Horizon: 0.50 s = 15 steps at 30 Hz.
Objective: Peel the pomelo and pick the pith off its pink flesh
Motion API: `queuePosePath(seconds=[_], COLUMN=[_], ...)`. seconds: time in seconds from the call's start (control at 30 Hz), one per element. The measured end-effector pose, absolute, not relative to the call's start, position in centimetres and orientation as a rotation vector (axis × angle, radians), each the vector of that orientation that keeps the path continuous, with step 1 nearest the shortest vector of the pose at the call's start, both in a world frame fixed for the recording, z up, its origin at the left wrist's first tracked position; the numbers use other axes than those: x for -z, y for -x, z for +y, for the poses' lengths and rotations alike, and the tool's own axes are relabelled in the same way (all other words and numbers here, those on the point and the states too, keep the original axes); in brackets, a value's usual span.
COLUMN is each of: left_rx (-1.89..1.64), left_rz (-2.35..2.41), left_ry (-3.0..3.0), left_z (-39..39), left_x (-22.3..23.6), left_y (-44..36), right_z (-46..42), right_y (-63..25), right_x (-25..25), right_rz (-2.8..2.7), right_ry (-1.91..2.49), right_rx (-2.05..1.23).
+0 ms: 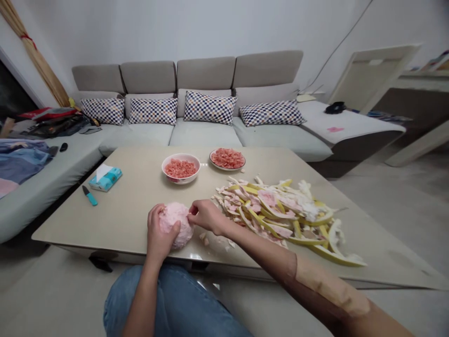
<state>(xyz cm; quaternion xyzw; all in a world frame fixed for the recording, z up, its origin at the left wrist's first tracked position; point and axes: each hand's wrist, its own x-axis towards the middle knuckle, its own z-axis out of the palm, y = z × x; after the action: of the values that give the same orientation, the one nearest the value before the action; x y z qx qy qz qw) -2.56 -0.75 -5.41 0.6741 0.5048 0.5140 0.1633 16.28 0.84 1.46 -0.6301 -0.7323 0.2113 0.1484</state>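
Here's the peeled fruit [175, 223], low and left of centre in the frame, on the tabletop [119, 206]; left hand [159, 234] cupping its left side, right hand [204, 215] pinching at its right edge, fingertips close together, whatever's between them hidden. It looks round, no long axis; both hands equally near, touching.

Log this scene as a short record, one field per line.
left hand: cupped around the peeled pink fruit
right hand: fingertips pinched at the fruit's side
bowl: holds pink pulp pieces
plate: more pulp, right of the bowl
peel pile: yellow-edged strips, right side of the table
knife: turquoise handle, beside the tissue pack
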Motion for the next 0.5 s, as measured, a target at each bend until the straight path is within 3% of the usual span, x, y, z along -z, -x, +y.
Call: queuePosePath(seconds=[0.2, 0.5], left_rx=[-1.461, -1.462], left_rz=[1.421, 1.473], left_ry=[-1.899, -1.912], left_z=[-1.1, -0.8], left_x=[5.3, 4.9], left_y=[2.6, 2.0], right_z=[2.0, 3.4], right_y=[-16.9, -15.7], right_x=[-1.9, -1.1], right_rz=[-1.83, -1.943], right_ry=[1.822, 1.933], right_rx=[-1.553, -1.362])
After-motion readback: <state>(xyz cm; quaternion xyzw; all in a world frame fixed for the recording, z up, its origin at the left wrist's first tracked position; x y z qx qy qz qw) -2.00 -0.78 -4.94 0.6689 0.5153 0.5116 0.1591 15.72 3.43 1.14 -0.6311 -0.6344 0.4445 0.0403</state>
